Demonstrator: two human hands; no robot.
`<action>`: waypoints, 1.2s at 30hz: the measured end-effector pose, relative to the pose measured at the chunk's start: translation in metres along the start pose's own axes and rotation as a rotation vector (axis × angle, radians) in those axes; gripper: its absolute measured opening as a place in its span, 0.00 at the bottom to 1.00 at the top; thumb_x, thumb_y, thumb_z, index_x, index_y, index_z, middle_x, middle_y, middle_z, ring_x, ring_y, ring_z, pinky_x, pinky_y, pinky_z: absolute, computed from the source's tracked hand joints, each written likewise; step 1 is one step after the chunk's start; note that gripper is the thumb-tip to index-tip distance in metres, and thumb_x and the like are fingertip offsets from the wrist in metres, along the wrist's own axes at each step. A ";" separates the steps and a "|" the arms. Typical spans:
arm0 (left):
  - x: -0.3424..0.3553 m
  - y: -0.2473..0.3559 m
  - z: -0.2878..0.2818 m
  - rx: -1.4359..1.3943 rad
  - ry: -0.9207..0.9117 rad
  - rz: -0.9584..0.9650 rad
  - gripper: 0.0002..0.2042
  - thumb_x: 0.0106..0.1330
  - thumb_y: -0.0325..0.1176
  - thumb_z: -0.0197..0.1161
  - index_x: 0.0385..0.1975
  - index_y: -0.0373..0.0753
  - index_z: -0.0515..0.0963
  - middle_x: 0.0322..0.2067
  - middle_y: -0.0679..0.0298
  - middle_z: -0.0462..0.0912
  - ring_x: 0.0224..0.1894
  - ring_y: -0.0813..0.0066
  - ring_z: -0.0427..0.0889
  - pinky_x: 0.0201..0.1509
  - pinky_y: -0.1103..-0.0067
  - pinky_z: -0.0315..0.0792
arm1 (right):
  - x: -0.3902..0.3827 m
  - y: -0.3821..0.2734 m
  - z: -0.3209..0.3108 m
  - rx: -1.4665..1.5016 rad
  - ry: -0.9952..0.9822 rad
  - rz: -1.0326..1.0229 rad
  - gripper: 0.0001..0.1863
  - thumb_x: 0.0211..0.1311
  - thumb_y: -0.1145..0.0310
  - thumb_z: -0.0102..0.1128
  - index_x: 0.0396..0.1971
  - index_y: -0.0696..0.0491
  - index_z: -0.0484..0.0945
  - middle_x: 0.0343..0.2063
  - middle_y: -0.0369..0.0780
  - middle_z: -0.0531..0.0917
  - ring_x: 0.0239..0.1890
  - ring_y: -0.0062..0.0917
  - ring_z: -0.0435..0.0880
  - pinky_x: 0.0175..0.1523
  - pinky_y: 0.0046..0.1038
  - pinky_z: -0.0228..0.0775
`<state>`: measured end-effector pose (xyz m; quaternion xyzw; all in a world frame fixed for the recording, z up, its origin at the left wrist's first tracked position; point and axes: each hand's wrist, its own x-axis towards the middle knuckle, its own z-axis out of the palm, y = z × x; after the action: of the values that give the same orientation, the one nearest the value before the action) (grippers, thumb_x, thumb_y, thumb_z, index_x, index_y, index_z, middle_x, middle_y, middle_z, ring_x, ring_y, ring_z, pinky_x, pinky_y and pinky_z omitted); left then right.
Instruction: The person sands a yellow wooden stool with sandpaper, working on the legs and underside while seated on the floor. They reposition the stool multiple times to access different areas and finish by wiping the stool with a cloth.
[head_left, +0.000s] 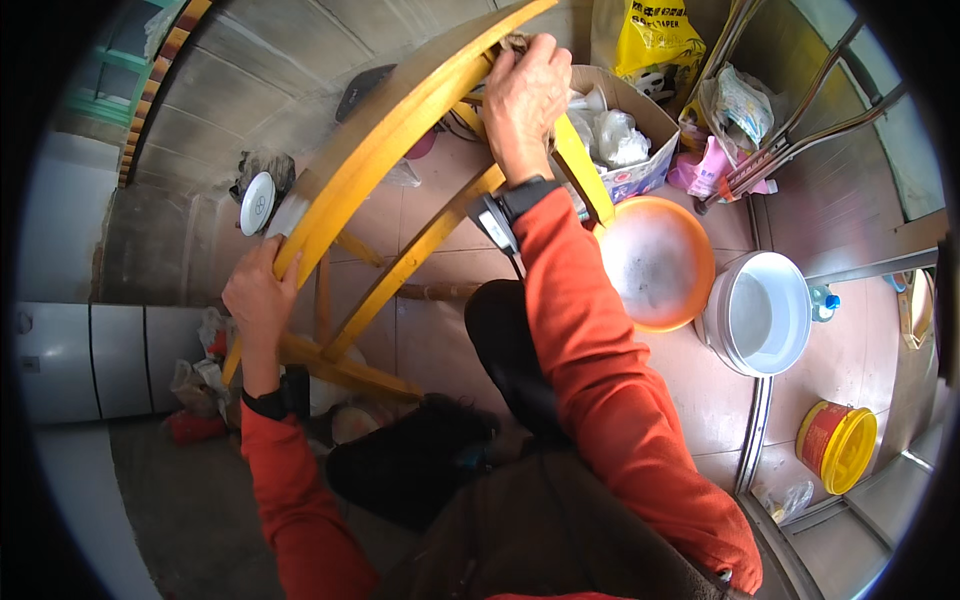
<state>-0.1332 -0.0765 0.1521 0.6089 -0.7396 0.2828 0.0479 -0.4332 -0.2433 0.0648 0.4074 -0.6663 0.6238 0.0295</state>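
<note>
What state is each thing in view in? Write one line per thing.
Yellow wooden frame: tilted, held
Left grip: closed on the frame's edge
Right grip: curled over the frame's upper part
Orange basin: open, whitish inside; contents unclear
White bucket: upright, open
Yellow bucket: lid on or off, unclear
Cardboard box: open, plastic bags inside
Bottle: capped

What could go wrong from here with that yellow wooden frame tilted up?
1. The yellow wooden frame is tilted; if the left hand loses its grip, it could swing toward the black-clad knee.
2. A crumpled brown item under the right hand might slide, weakening that hold.
3. One leg ends at the orange basin's rim in this view; contact is unclear, but a jolt could spill its cloudy contents.
</note>
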 end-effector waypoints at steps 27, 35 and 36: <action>0.001 -0.005 0.003 -0.032 0.005 -0.025 0.14 0.61 0.42 0.71 0.42 0.43 0.83 0.35 0.58 0.85 0.36 0.54 0.85 0.38 0.66 0.78 | -0.076 0.134 -0.058 -0.154 -0.226 -0.251 0.26 0.66 0.72 0.58 0.65 0.54 0.69 0.38 0.50 0.77 0.37 0.43 0.80 0.40 0.40 0.76; 0.000 -0.002 0.000 -0.027 -0.006 -0.049 0.14 0.61 0.41 0.71 0.42 0.43 0.83 0.36 0.60 0.86 0.37 0.55 0.85 0.39 0.67 0.78 | -0.102 0.159 -0.073 -0.396 -0.455 -0.219 0.28 0.64 0.76 0.53 0.65 0.53 0.69 0.44 0.50 0.77 0.44 0.41 0.83 0.42 0.38 0.80; 0.000 -0.002 0.000 -0.027 -0.004 -0.047 0.14 0.61 0.41 0.71 0.42 0.43 0.83 0.36 0.60 0.86 0.37 0.55 0.85 0.39 0.67 0.78 | -0.100 0.163 -0.076 -0.323 -0.396 -0.258 0.28 0.63 0.76 0.53 0.65 0.53 0.69 0.43 0.50 0.77 0.42 0.42 0.83 0.42 0.38 0.79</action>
<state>-0.1310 -0.0769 0.1526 0.6259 -0.7289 0.2707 0.0613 -0.4967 -0.1453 -0.1044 0.5929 -0.6924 0.4091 0.0423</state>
